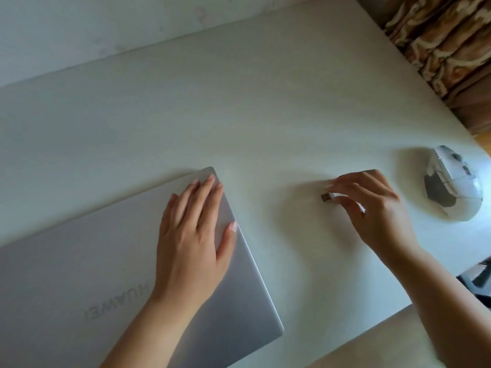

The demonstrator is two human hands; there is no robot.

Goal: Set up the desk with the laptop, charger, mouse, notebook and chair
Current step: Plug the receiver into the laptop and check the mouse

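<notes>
My left hand (195, 232) lies flat on the closed silver laptop (111, 264), fingers straight, palm pressing the lid near its right edge, steadying it. My right hand (372, 208) pinches a small white USB receiver (329, 197) between thumb and fingertips, metal plug end pointing left toward the laptop; it hovers just above the white desk (239, 115), between laptop and mouse. The hand is motion-blurred, so I can't tell exactly which fingers hold it.

Progress, judged from how things lie:
- Laptop: on the desk, lower left, lid shut, logo reading upside down to me. Placed, not opened.
- Mouse: the white wireless mouse (453, 183) sits on the desk near the right edge, well apart from the laptop. Placed.
- Receiver: in my grip, not yet plugged in. Looks like the step in hand is getting it into a port on the laptop's right side; the port itself isn't visible.
- Charger: not in view.
- Notebook: not in view.
- Chair: can't tell; a dark object (478, 277) at the right frame edge below the desk is unclear.

So roughly early-to-mid: two items down, receiver pending, charger, notebook and chair apparently left.

Patterned brown curtain (446, 41) top right.
</notes>
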